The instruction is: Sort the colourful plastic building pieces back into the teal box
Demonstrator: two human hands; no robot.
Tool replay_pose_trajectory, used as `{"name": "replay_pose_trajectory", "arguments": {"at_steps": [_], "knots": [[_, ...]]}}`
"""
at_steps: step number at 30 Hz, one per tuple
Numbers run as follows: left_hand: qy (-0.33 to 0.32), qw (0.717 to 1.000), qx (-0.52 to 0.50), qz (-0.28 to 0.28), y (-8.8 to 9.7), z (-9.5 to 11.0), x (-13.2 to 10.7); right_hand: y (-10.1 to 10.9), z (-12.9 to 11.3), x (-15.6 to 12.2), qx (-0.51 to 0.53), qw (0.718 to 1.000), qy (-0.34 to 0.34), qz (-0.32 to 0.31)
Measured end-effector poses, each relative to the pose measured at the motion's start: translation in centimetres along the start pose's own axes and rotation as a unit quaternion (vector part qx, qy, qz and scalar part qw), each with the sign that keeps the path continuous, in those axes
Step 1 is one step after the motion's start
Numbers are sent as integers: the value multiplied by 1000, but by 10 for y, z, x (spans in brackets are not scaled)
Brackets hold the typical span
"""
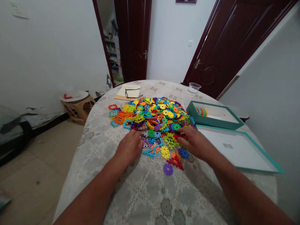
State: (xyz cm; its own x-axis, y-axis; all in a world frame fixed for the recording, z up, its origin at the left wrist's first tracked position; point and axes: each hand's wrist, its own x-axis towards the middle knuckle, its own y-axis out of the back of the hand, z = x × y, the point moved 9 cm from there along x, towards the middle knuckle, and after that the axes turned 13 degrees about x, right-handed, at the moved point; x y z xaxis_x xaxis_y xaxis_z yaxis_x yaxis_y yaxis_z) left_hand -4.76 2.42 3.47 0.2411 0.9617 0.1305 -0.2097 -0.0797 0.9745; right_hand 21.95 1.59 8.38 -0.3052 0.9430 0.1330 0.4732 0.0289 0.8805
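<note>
A heap of colourful plastic interlocking pieces (154, 112), round toothed discs and notched squares, lies on the table in front of me. My left hand (130, 146) rests at the heap's near left edge, its fingers curled inward. A bit of orange-red shows between thumb and fingers, too small to make out. At the near right edge, my right hand (195, 143) reaches in with thumb and forefinger apart, beside a red piece (180, 137). Between the hands lie a lime notched piece (170, 141), a yellow disc (165, 152) and a purple disc (168, 169).
A green-edged box (215, 122) holding a row of coloured discs (201, 111) stands at right, its white-lined lid (243, 150) in front. Glasses (133, 92) lie on a pad (122, 91) at the back. A clear plastic tub (194, 87) sits at the far edge of the patterned tablecloth (140, 193).
</note>
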Motion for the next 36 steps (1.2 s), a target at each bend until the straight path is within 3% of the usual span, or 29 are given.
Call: {"name": "replay_pose_trajectory", "arguments": {"at_steps": [3,7,13,22,26,36], "knots": [[-8,999,-25,24,-1,-4,3,-38,-5,-12,-21,1000,-21,-11],[-24,998,-36,43,5,-7,5,-58,-5,-15,-32,998,-53,-14],[-75,997,-8,31,8,3,4,-62,-2,-16,-1,998,-59,-8],[-204,978,28,-18,-3,58,-19,-68,3,-21,89,993,-52,52],[-217,975,43,-36,-7,60,-22,-62,3,-26,106,991,-23,74],[-215,974,48,-52,-12,57,-19,-69,1,-26,-20,999,-35,0]]}}
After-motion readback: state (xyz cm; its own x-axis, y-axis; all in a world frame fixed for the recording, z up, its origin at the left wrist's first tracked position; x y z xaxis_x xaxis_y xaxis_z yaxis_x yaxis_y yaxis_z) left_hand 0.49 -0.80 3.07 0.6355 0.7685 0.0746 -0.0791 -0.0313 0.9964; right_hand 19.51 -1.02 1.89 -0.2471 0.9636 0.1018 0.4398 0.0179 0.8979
